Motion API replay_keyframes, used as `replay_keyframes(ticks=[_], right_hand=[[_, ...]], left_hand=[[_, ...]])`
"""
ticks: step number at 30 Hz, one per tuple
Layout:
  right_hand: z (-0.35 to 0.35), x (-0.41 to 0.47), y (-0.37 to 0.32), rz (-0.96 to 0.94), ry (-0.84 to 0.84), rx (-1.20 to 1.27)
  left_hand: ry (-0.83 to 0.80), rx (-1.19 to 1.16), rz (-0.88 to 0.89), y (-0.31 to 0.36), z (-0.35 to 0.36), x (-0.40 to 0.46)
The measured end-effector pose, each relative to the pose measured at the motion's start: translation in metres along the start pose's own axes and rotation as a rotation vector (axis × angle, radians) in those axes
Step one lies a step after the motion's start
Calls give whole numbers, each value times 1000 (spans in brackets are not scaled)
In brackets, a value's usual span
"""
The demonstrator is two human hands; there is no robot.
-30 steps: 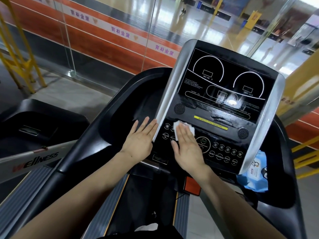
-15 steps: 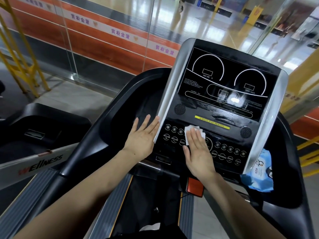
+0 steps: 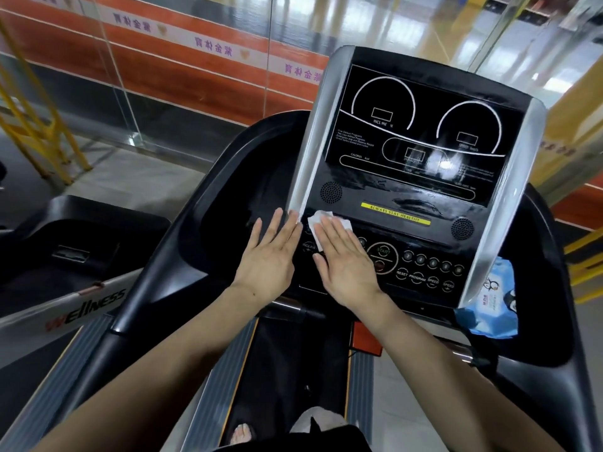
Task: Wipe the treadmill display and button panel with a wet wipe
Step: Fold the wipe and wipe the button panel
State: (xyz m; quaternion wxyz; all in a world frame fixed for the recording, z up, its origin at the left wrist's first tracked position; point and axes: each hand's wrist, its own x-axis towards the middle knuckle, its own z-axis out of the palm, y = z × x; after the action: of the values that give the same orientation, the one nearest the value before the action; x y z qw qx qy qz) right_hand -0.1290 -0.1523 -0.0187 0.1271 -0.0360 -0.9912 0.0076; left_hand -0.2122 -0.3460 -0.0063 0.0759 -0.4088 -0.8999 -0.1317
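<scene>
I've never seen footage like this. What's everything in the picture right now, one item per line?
treadmill console: one, black with silver side strips, centre, tilted up toward the camera
display: one, black with white dial outlines, upper console, shows streaks
button panel: one, black with round buttons, lower console
yellow label: one, between display and buttons
wet wipe: one, white, under the right hand on the panel's left part
wipe pack: one, blue, right of the console
second treadmill: one, black, far left
yellow railing: left background
left hand: flat, at the console's left edge
right hand: flat, pressing the wipe
</scene>
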Motion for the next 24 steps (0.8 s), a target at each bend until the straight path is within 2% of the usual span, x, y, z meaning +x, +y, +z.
replay_keyframes(ticks=[8,17,24], right_hand=[[-12,-61,73,145,31,15],[-32,-133,166,325,47,67],[-33,-146,186,349,66,124]], left_hand=[[28,12,110,57,8,23],[-63,46,250,156,17,56],[-116,105,189,210,27,73]])
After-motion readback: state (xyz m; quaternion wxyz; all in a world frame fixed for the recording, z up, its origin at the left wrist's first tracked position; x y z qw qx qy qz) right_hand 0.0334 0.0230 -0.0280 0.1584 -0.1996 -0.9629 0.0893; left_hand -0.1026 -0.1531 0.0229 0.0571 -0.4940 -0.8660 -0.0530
